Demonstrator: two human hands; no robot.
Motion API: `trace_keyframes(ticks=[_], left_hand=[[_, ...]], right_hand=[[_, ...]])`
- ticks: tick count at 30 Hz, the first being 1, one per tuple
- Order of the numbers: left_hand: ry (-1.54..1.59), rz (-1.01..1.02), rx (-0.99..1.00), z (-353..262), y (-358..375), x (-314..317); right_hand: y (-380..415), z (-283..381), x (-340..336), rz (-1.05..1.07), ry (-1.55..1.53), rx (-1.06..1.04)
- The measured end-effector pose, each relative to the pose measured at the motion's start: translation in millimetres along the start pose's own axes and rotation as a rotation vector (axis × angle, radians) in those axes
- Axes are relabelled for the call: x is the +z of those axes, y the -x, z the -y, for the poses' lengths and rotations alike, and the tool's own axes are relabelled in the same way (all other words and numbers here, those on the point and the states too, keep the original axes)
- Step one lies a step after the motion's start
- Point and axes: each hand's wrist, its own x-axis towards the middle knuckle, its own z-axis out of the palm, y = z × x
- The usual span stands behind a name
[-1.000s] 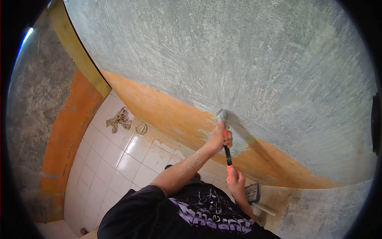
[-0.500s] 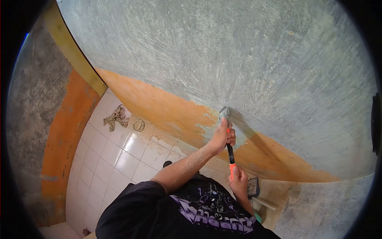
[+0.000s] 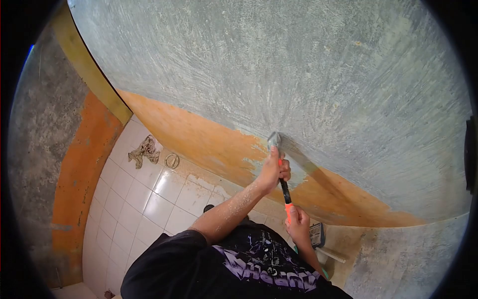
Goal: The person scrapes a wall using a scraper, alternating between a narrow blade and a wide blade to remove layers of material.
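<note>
A long-handled scraper (image 3: 286,192) with an orange and black grip slants up to the wall. Its grey head (image 3: 274,139) meets the surface near the border between grey plaster and orange paint (image 3: 199,130). My left hand (image 3: 272,173) is wrapped around the upper handle, thumb laid up along it just below the head. Lower down, my right hand (image 3: 298,223) grips the orange end of the handle. Pale flecks cover my left forearm. Ragged patches of paler surface show in the orange band beside the head.
On the white tiled floor (image 3: 159,207) lie a crumpled cloth (image 3: 144,152) and a roll of tape (image 3: 172,161). Pale debris runs along the wall's foot. A dark tray (image 3: 317,234) and a light-coloured stick (image 3: 332,255) are right of my body.
The scraper and both hands have shifted slightly up along the wall. My view has turned a little. Both hands keep their hold.
</note>
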Motion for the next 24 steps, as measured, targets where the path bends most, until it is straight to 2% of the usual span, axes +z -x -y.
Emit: trace_keyframes(ticks=[9,13,16,19,24], left_hand=[[0.0,0.069,-0.014,-12.1,1.6,-9.0],[0.037,-0.012,-0.086,-10.0,8.3,4.4],[-0.001,0.031,-0.024,-17.1,5.9,-8.4],[0.014,0.057,-0.024,-20.7,3.4,-21.0],[0.031,0.068,-0.063,-17.7,4.1,-18.1]], right_hand=[[0.5,4.2,13.4,-0.017,0.03,0.026],[3.5,-6.2,12.3,-0.07,0.064,-0.015],[0.0,-7.2,17.9,-0.074,0.138,-0.098],[0.8,-8.3,30.3,-0.054,0.009,-0.029],[4.2,-5.5,34.6,-0.075,0.047,-0.035]])
